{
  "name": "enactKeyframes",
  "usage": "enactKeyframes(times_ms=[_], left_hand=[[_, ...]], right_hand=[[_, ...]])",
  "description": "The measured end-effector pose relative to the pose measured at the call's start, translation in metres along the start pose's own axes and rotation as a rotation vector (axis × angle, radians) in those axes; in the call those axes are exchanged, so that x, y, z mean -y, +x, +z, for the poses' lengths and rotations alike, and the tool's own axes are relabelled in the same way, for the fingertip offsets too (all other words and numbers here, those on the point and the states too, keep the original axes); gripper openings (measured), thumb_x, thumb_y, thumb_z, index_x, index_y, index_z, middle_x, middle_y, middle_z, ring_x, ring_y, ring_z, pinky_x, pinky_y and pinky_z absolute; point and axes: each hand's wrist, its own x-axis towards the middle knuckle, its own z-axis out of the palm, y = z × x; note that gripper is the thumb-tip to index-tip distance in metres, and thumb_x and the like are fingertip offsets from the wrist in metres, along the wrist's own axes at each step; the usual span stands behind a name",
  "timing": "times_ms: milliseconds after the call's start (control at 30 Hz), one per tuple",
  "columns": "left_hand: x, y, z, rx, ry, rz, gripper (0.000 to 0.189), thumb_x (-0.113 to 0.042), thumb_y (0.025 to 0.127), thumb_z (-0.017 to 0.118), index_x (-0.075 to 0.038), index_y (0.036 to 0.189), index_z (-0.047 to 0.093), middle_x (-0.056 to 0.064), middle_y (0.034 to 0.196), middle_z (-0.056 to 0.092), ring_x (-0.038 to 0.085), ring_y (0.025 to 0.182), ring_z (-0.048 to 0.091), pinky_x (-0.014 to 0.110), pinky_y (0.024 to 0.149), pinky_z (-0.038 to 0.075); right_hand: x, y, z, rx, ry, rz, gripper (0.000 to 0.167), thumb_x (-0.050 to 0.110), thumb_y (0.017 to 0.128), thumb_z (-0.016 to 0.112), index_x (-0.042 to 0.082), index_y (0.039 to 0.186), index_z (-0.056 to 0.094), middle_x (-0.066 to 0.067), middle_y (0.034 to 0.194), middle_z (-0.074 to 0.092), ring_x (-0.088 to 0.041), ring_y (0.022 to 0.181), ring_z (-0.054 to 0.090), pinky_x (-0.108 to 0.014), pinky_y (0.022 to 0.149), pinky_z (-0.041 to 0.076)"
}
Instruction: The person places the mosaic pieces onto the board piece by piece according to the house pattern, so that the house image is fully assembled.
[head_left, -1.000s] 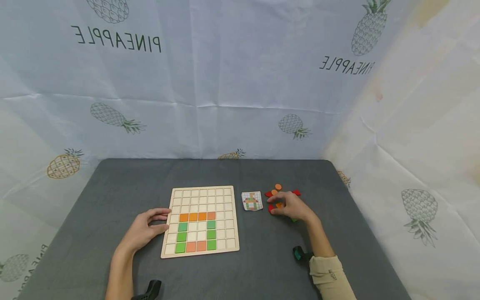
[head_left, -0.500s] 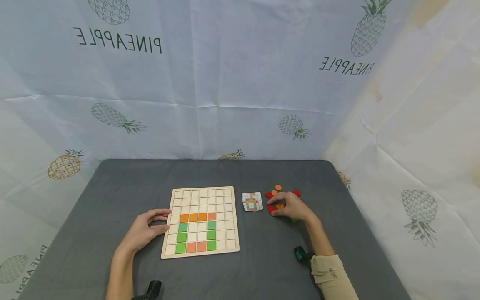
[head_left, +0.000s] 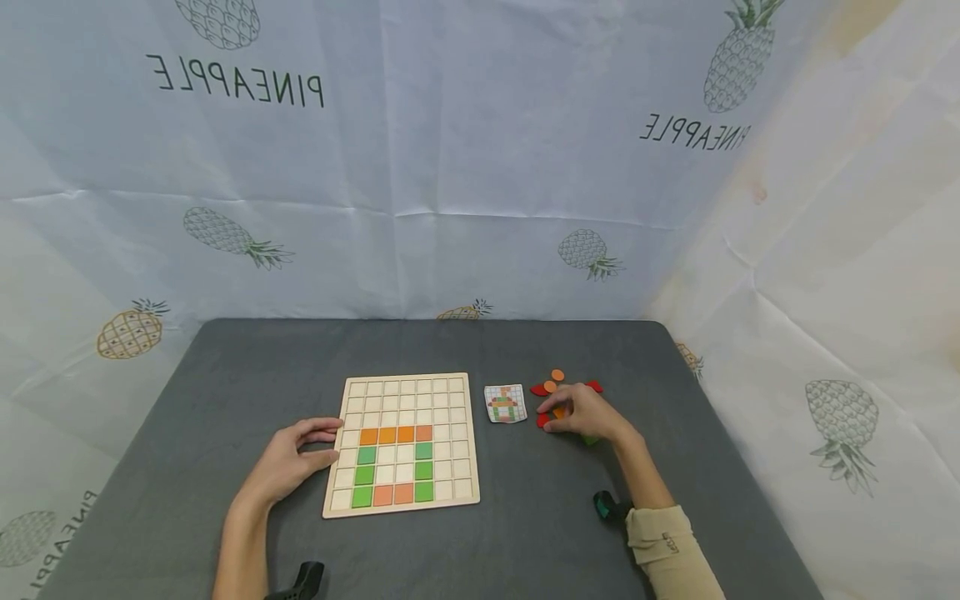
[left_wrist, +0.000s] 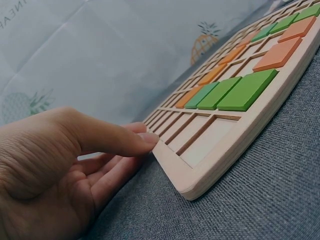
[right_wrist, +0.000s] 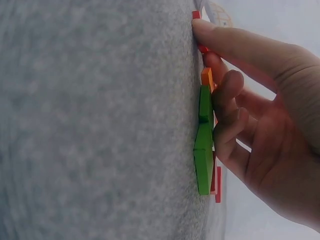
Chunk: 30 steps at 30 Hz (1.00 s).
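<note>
1. The square grid board (head_left: 386,454) lies flat near the middle of the desk (head_left: 525,500), its side edges running away from the person.
2. Its cells hold orange tiles (head_left: 387,436) in a crosswise row, green tiles (head_left: 363,475) in two upright columns below, and salmon tiles (head_left: 383,495) between those columns.
3. The left hand (head_left: 285,457), fingers relaxed, touches the board's left edge.
4. Right of the picture card (head_left: 506,404), the right hand (head_left: 590,413) pinches a red piece (head_left: 543,422), its long axis hidden.
5. Orange discs (head_left: 558,375) lie just beyond.

Smooth wooden board (head_left: 405,454), rough woven cloth (left_wrist: 250,200)
</note>
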Motion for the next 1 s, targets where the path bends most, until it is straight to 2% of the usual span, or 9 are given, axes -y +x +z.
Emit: enactKeyframes(times_ms=[133,200,433,700,800,933,1000], left_hand=[[0.000,0.000,0.000,0.003,-0.006,-0.001,0.055,-0.006,0.092,0.083,0.000,0.144,0.066,0.019,0.137,0.071,0.010,0.110,0.069,0.018,0.086,0.056],[-0.001,0.000,0.000,0.001,-0.007,0.001,0.055,-0.005,0.092,0.083,-0.001,0.144,0.066,0.019,0.137,0.071,0.009,0.110,0.069,0.018,0.086,0.056],[-0.002,-0.001,0.000,0.002,-0.009,-0.004,0.055,-0.005,0.092,0.083,0.000,0.144,0.066,0.020,0.138,0.070,0.010,0.110,0.068,0.018,0.086,0.056],[-0.001,-0.001,-0.001,0.001,-0.002,-0.002,0.055,-0.005,0.092,0.083,0.000,0.144,0.066,0.020,0.139,0.070,0.012,0.111,0.068,0.018,0.085,0.056],[-0.002,-0.001,0.000,-0.001,0.005,-0.006,0.055,-0.005,0.092,0.083,0.000,0.144,0.067,0.020,0.138,0.070,0.014,0.111,0.069,0.018,0.085,0.056],[-0.002,0.000,0.000,-0.004,0.008,-0.009,0.054,-0.005,0.092,0.083,0.000,0.143,0.067,0.019,0.137,0.071,0.014,0.111,0.069,0.017,0.085,0.056],[-0.002,0.000,0.000,-0.004,0.011,-0.007,0.054,-0.005,0.092,0.083,0.000,0.143,0.067,0.019,0.137,0.071,0.013,0.111,0.069,0.017,0.085,0.056]], right_hand=[[0.000,-0.001,0.000,-0.001,-0.008,0.018,0.019,0.017,0.090,0.090,0.013,0.108,0.084,-0.002,0.094,0.073,-0.005,0.062,0.050,-0.022,0.058,0.045],[0.000,-0.001,0.000,-0.002,-0.013,0.014,0.018,0.017,0.090,0.090,0.013,0.106,0.083,0.000,0.091,0.071,-0.005,0.062,0.050,-0.022,0.059,0.045],[-0.001,-0.001,0.002,-0.026,-0.037,-0.023,0.018,0.020,0.092,0.088,0.014,0.108,0.082,-0.002,0.099,0.077,-0.004,0.066,0.048,-0.022,0.061,0.044],[0.004,-0.001,0.002,-0.110,-0.020,-0.084,0.016,0.017,0.095,0.085,0.013,0.111,0.083,-0.004,0.103,0.079,-0.002,0.057,0.052,-0.024,0.058,0.051],[0.011,-0.002,0.000,-0.117,-0.008,-0.096,0.016,0.017,0.095,0.085,0.014,0.111,0.082,-0.002,0.100,0.077,-0.001,0.055,0.052,-0.023,0.057,0.051],[0.022,-0.002,-0.001,-0.130,0.015,-0.106,0.018,0.021,0.095,0.086,0.014,0.112,0.081,0.001,0.084,0.073,-0.002,0.053,0.051,-0.024,0.057,0.050],[0.028,-0.001,-0.001,-0.138,0.025,-0.116,0.019,0.022,0.095,0.086,0.014,0.112,0.082,0.002,0.084,0.072,-0.002,0.055,0.052,-0.024,0.057,0.051]])
